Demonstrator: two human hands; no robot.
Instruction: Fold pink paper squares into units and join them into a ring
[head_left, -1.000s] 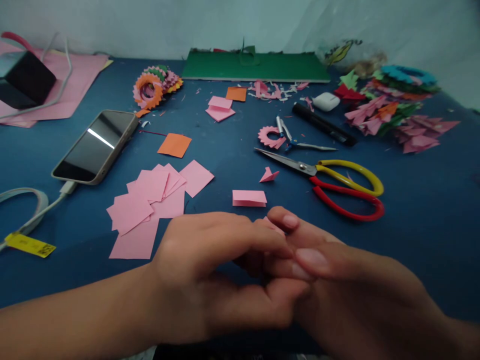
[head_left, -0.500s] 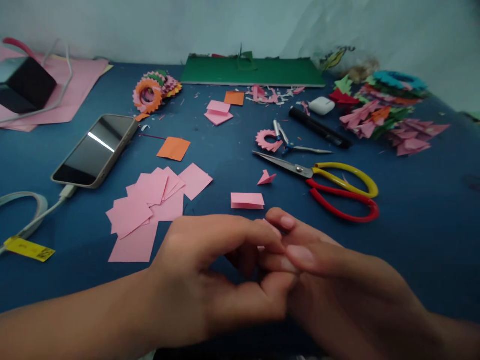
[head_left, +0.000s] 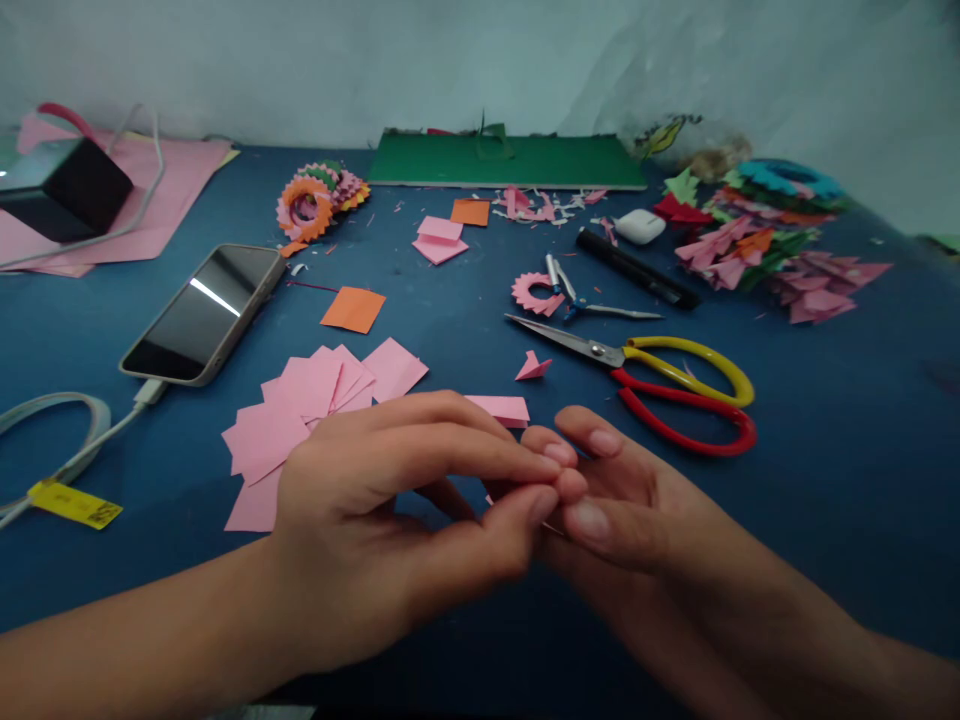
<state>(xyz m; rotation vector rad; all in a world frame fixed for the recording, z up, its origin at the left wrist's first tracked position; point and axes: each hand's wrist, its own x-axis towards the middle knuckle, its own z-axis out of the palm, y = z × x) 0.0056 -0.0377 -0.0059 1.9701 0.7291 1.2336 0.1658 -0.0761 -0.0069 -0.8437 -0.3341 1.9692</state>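
Note:
My left hand (head_left: 405, 520) and my right hand (head_left: 637, 510) meet at the fingertips, low in the middle of the view. Both are closed in a pinch. A bit of pink paper (head_left: 490, 499) peeks out behind the left fingers, and the rest is hidden, so what each hand grips cannot be made out. Just behind the fingers lies a folded pink strip (head_left: 501, 409), partly covered by my left hand. A small folded pink piece (head_left: 533, 367) sits beyond it. Pink paper squares (head_left: 300, 390) lie fanned out behind my left hand.
Scissors (head_left: 600, 352) with yellow and red handles lie right of centre, near a black pen (head_left: 637, 268) and a pink paper ring (head_left: 534, 292). A phone (head_left: 206, 312) on a cable is at left. Folded paper pieces (head_left: 817, 280) are piled at right, a green board (head_left: 510, 162) behind.
My left hand's fingers have straightened somewhat and its thumb has drawn back left. The right fingertips have shifted slightly. The whole view has moved a little, and the left hand covers more of the strip.

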